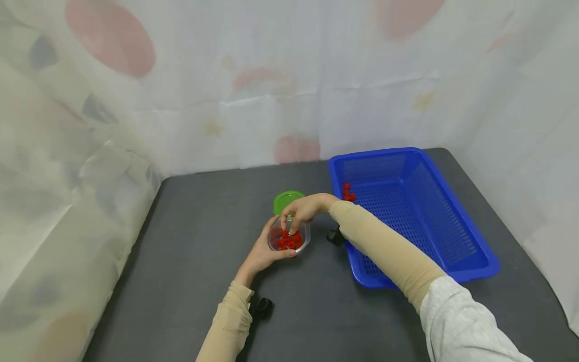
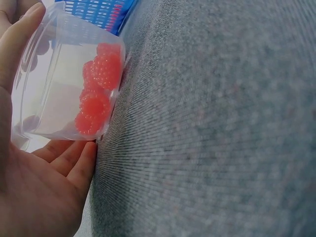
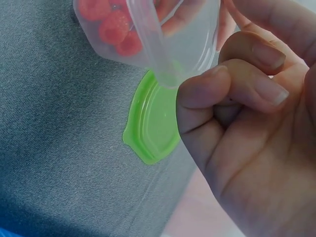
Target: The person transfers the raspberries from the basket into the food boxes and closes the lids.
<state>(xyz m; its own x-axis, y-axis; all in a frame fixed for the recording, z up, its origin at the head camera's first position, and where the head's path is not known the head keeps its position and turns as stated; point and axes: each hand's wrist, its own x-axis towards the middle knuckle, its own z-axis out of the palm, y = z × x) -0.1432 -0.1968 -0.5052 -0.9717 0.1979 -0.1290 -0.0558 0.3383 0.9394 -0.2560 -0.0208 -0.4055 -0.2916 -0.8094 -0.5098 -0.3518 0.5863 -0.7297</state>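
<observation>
My left hand (image 1: 264,254) grips a clear plastic container (image 2: 61,89), thumb on one side and fingers on the other. Several red raspberries (image 2: 98,94) lie in the bottom of it. Over the container's mouth hovers my right hand (image 1: 306,208), its index finger and thumb pointing down and apart, just above the berries. In the right wrist view, the other fingers (image 3: 202,91) are curled toward the palm, while the tips of thumb and index are out of sight. A green lid (image 3: 158,118) lies on the table just beyond the container.
To the right stands a blue perforated basket (image 1: 457,221), under my right forearm. A few more raspberries (image 1: 347,193) sit at its left side, partly hidden by the sleeve. The grey table (image 1: 194,271) meets a printed white sheet (image 1: 267,120) at the back.
</observation>
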